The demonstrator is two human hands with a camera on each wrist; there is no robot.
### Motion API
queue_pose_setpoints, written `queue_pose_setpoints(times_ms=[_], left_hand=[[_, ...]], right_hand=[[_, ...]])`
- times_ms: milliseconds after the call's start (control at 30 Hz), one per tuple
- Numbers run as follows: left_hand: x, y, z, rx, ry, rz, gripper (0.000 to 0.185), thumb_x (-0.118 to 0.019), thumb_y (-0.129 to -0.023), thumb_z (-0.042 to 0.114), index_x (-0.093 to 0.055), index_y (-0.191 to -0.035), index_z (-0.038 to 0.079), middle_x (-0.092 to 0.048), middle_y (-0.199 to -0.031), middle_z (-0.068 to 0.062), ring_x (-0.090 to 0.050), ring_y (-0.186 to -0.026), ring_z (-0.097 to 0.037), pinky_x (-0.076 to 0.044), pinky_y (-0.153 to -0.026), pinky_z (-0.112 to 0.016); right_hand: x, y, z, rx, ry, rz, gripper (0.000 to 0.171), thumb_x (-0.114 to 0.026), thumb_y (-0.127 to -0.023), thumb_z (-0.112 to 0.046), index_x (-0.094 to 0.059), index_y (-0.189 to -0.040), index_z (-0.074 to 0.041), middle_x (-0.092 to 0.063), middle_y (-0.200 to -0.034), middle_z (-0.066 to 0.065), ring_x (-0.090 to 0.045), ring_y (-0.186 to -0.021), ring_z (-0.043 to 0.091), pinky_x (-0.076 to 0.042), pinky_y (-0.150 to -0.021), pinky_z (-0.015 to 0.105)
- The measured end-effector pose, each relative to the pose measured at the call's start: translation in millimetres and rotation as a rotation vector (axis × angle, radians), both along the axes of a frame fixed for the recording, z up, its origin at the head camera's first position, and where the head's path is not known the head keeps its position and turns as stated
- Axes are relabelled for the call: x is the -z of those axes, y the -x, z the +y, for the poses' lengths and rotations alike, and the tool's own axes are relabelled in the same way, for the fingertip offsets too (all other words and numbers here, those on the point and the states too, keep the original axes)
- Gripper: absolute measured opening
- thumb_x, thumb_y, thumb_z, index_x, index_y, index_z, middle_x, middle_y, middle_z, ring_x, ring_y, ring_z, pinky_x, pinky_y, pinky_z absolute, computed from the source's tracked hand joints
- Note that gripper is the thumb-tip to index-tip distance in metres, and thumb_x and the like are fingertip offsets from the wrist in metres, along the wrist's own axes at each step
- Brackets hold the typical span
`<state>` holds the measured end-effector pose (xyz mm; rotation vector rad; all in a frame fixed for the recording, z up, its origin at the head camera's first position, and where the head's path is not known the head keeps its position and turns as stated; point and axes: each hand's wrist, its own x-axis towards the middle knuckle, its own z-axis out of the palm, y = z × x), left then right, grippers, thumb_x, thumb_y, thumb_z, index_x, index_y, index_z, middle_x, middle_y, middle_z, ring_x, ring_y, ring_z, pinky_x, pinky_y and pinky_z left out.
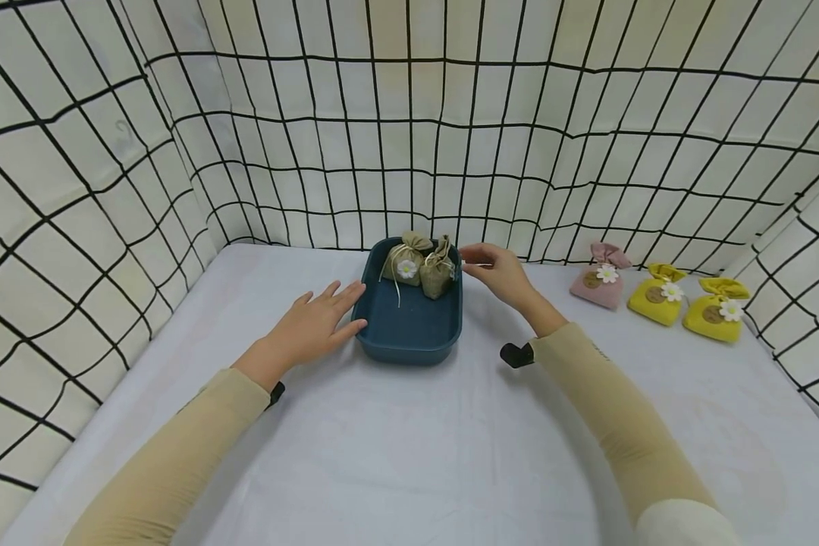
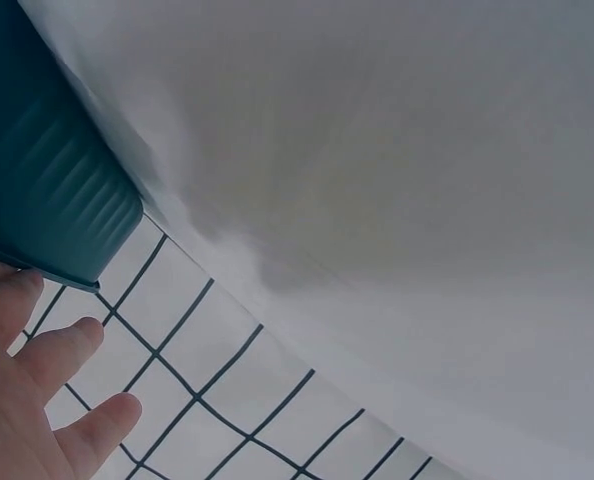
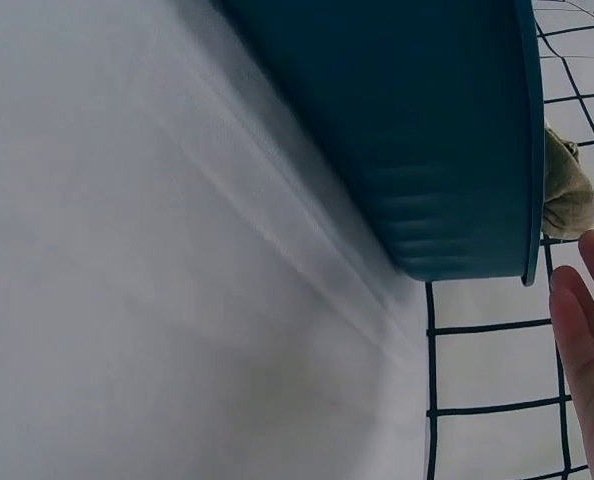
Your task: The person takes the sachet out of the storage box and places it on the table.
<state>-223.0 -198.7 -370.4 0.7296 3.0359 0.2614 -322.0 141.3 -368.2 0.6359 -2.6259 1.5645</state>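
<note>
A dark blue rectangular tub [image 1: 409,326] stands near the far edge of the table. Two olive drawstring pouches lean at its back end: one pouch [image 1: 394,274] carries a white flower, and beside it is a narrower pouch [image 1: 437,279]. My left hand [image 1: 309,326] lies with fingers spread at the tub's left rim; in the left wrist view, fingertips touch that rim. By the right rim, close to the narrower pouch, my right hand [image 1: 505,279] has thumb and fingers loosely bent. The right wrist view shows those fingers [image 3: 577,325] apart, just outside the rim, holding nothing visible.
To the right on the white-covered table [image 1: 382,455] lie a pink pouch [image 1: 599,284] and two yellow pouches, the nearer yellow pouch [image 1: 710,322] being farthest right. Black wire mesh [image 1: 314,144] over white sheeting borders the back and sides.
</note>
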Motion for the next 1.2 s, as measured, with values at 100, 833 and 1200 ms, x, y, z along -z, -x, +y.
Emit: queue_pose_setpoints(times_ms=[100,833,1200], left_hand=[[-0.3,-0.5,0,0.000,0.002,0.005,0.071,-0.049,-0.108,0.047,-0.027,-0.164,0.010,-0.027,-0.167,-0.010,-0.023,-0.152,-0.039,-0.022,-0.116,-0.068],[0.0,-1.3,-2,-0.003,-0.008,0.000,0.071,-0.049,-0.108,0.047,-0.027,-0.164,0.010,-0.027,-0.167,-0.009,-0.023,-0.152,-0.039,-0.022,-0.116,-0.068],[-3.2,-0.8,-1,-0.008,0.005,-0.041,0.071,-0.047,-0.108,0.048,-0.025,-0.164,0.011,-0.024,-0.168,-0.009,-0.022,-0.153,-0.039,-0.021,-0.116,-0.068]], right_hand=[[1.6,1.3,-4,0.003,0.020,-0.001,0.037,-0.068,-0.101,-0.008,-0.063,-0.136,0.002,-0.065,-0.132,0.019,-0.061,-0.124,0.031,-0.049,-0.105,0.041],[-2.4,7.4,-28,-0.030,0.022,-0.037,0.067,-0.068,-0.098,0.000,-0.037,-0.158,-0.001,-0.048,-0.152,0.023,-0.052,-0.135,0.038,-0.049,-0.105,0.045],[-6.3,5.4,-37,-0.055,-0.052,-0.066,0.068,-0.067,-0.097,0.004,-0.039,-0.158,-0.005,-0.040,-0.158,0.018,-0.052,-0.136,0.035,-0.050,-0.104,0.043]])
